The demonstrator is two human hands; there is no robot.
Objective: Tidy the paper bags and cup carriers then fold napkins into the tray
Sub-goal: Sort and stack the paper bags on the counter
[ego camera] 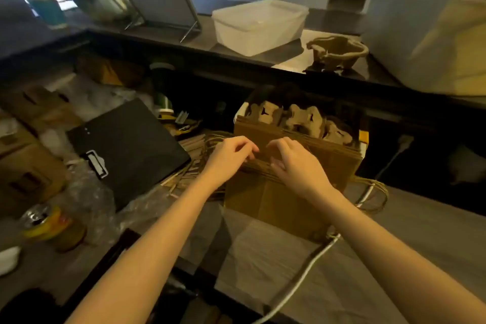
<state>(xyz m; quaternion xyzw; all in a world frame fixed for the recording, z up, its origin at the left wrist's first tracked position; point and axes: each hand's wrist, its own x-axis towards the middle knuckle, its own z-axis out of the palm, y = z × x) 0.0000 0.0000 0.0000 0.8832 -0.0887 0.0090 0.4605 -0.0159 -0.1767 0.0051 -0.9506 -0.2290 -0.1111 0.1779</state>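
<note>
A stack of flat brown paper bags (265, 200) lies on the counter in the middle, with string handles (373, 192) sticking out at both sides. My left hand (231, 158) and my right hand (297, 163) rest side by side on the bags' upper edges, fingers curled over and pressing into them. Behind the bags, several pulp cup carriers (302, 116) stand upright in a white box. One more cup carrier (338, 52) sits on the raised shelf. A translucent plastic tray (259, 26) stands on that shelf too.
A black clipboard (126, 150) lies left of the bags over crumpled plastic wrap. Cardboard boxes (23, 166) and a yellow-lidded jar (50, 226) are at far left. A white cable (302, 279) runs across the counter under my right arm. A big white bin (431, 37) is at back right.
</note>
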